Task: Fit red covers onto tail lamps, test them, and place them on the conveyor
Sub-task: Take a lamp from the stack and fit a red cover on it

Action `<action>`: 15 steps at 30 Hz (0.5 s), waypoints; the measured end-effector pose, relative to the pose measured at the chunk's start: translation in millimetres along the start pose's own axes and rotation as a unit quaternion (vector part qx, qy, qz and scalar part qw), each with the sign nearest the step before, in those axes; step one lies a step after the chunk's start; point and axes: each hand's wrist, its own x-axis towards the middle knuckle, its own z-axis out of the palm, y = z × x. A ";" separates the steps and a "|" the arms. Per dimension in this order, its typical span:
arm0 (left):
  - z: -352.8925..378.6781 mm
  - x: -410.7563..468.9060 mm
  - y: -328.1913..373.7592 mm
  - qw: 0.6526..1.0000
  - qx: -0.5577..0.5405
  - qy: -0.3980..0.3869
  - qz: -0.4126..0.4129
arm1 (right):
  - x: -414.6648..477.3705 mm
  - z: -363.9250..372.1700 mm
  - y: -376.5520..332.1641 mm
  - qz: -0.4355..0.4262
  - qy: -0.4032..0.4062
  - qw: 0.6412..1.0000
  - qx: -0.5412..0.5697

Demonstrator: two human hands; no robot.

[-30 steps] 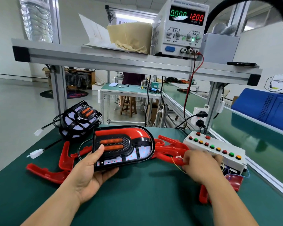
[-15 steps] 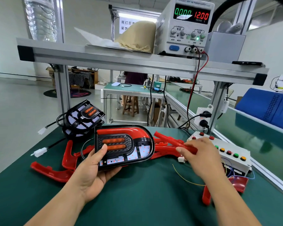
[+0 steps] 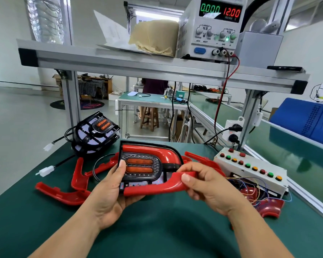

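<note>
A green bench fills the workshop foreground, with loose red covers lying left of the hands. The left hand grips the tail lamp just above the bench. The right hand pinches a red cover against the lamp's lower edge, seemingly not yet seated.

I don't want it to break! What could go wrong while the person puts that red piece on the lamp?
The right hand pinches the red cover by one end along the lower edge of the tail lamp. Pushed in crooked, it may not seat, or a clip could snap.
The left hand holds the lamp by one end, so a hard push might make it slip.
Thin loose wires beside the button box could snag the right wrist.
</note>
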 end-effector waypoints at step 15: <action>1.9 -1.5 0.5 1.000 -0.004 -0.019 0.010 | 8.0 20.2 8.2 0.070 0.113 0.990 0.043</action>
